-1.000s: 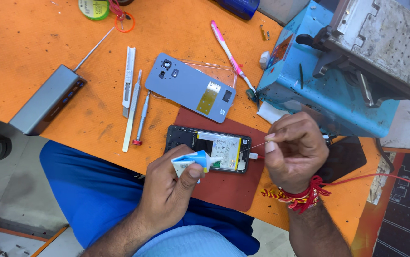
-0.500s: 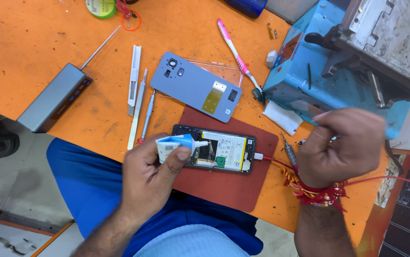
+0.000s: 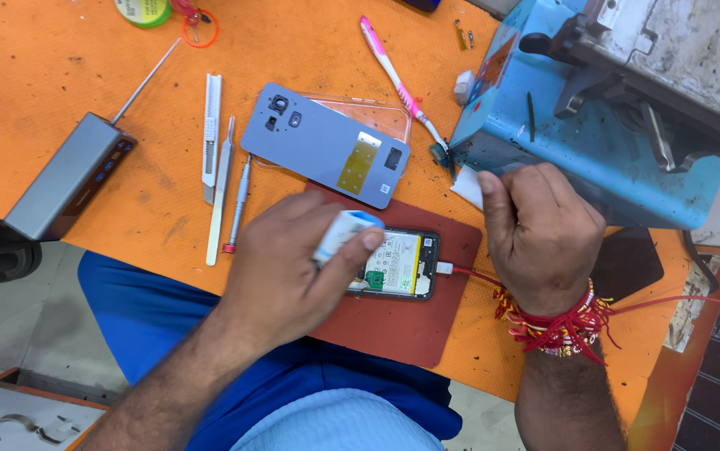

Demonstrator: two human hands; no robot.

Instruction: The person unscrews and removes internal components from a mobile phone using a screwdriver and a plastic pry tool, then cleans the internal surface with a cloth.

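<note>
White tube (image 3: 339, 235) sits between left-hand fingers (image 3: 358, 249), over opened phone (image 3: 402, 266).

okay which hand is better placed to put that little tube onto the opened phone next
Probably the left hand: it already grips the small white and blue tube and hovers over the opened phone. The right hand is off by the blue machine, touching white paper.

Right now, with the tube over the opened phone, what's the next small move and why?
Probably bring the right hand back to steady the opened phone: the left hand holds the small tube over it, while the right rests by the white scrap at the blue machine.
</note>
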